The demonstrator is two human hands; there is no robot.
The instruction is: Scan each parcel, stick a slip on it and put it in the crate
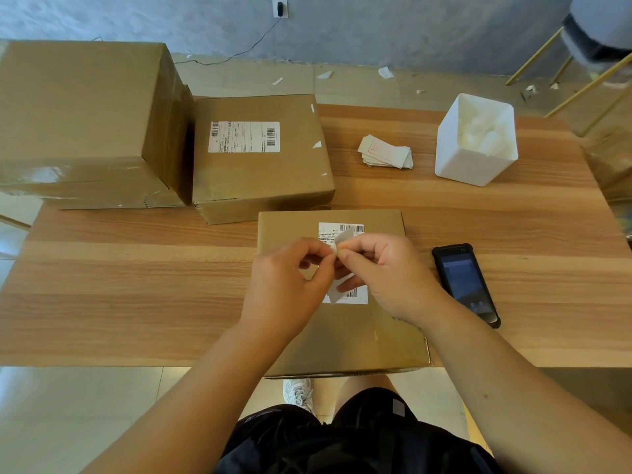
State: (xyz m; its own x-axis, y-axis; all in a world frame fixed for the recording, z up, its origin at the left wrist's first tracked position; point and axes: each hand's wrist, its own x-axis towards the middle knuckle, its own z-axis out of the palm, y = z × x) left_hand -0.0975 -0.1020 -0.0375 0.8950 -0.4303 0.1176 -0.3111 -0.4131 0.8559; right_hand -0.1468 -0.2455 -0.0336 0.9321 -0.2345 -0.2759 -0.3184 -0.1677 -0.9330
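A flat cardboard parcel (345,333) with a white barcode label lies at the table's near edge, right in front of me. Above it my left hand (287,285) and my right hand (383,275) both pinch a small white slip (343,238) at its top corner, where the paper curls apart. The black handheld scanner (466,282) rests on the table just right of the parcel, screen up. A loose stack of slips (384,152) lies further back. Two more parcels stand at the back left: a labelled one (260,155) and a tall one (78,114).
A white square bin (475,145) holding crumpled white paper stands at the back right of the wooden table (136,285). Paper scraps litter the floor behind. A stool with gold legs (595,46) stands at the far right. No crate is in view.
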